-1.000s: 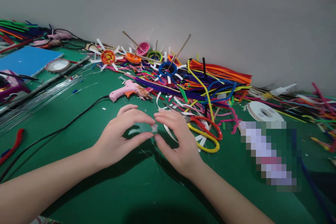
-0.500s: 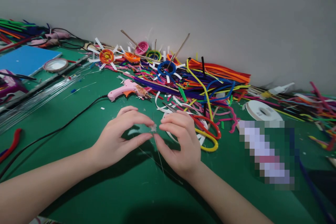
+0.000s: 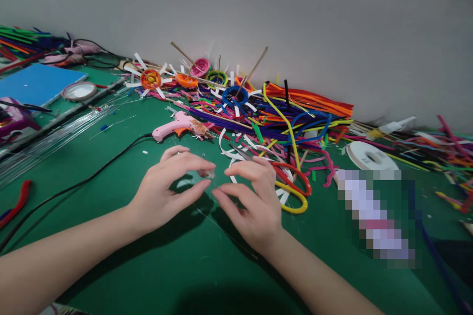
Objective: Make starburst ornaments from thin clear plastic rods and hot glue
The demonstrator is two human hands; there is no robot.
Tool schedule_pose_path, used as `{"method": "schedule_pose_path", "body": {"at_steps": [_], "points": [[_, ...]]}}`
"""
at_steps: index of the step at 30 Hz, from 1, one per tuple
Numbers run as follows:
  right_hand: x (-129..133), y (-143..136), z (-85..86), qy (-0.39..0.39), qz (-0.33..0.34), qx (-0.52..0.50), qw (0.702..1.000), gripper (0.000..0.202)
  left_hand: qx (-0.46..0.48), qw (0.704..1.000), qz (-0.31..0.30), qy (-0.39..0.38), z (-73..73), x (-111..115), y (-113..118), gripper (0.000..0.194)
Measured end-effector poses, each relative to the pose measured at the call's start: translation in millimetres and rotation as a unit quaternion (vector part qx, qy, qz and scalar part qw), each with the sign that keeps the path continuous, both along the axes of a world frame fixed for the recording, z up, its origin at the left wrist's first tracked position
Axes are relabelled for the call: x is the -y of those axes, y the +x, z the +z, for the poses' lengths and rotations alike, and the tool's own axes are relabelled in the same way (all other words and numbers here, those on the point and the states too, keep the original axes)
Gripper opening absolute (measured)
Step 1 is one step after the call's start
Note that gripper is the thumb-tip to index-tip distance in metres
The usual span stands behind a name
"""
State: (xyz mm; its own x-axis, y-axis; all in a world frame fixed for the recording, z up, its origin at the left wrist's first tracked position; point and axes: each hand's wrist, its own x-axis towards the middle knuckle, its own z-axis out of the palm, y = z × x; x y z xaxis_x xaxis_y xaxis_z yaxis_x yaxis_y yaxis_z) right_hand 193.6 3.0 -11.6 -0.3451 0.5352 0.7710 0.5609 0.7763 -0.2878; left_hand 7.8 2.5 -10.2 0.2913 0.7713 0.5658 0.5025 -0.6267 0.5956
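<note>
My left hand (image 3: 172, 184) pinches a small translucent piece (image 3: 210, 174) between thumb and fingertips; it is partly hidden, and its exact kind is unclear. Close beside it, my right hand (image 3: 254, 192) has thumb and index finger brought together at a faint clear thread, too fine to follow fully. Another thin clear strand (image 3: 225, 231) runs below both hands. Behind the left hand lies a pink glue gun (image 3: 181, 125). Scissors (image 3: 305, 187) with red and yellow handles lie partly covered by my right hand, among white paper strips (image 3: 223, 145).
Coloured pipe cleaners (image 3: 306, 98) and small wheel-shaped crafts (image 3: 151, 79) crowd the wall side of the green table (image 3: 162, 275). A white spool (image 3: 369, 156) lies right. Clear rods (image 3: 74, 120), a tape roll (image 3: 79, 90) and a blue board (image 3: 40, 83) are left. The glue gun's cord (image 3: 84, 177) crosses the left side.
The translucent piece has tipped between my left fingers and shows less of its star-like outline. My right fingertips have closed together slightly lower, and the thread hanging below is harder to see.
</note>
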Motion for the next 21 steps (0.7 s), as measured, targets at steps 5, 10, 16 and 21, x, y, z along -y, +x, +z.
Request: {"method": "schedule_pose_path", "body": {"at_steps": [5, 10, 16, 21], "points": [[-0.9, 2.4, 0.3, -0.014, 0.015, -0.009, 1.000, 0.009, 0.003, 1.000, 0.005, 0.006, 0.9, -0.3, 0.4, 0.018], [-2.0, 2.6, 0.9, -0.027, 0.035, -0.030, 0.999, 0.013, 0.002, 1.000, 0.011, 0.018, 0.9, 1.1, 0.5, 0.019], [-2.8, 4.3, 2.4, -0.019, 0.027, -0.030, 0.999, 0.012, -0.005, 0.999, 0.033, 0.035, 1.3, 0.5, 0.1, 0.023], [-4.4, 5.6, 5.5, 0.035, 0.012, 0.000, 0.999, 0.011, -0.008, 0.998, 0.036, 0.048, 1.2, 0.0, 0.0, 0.021]]}}
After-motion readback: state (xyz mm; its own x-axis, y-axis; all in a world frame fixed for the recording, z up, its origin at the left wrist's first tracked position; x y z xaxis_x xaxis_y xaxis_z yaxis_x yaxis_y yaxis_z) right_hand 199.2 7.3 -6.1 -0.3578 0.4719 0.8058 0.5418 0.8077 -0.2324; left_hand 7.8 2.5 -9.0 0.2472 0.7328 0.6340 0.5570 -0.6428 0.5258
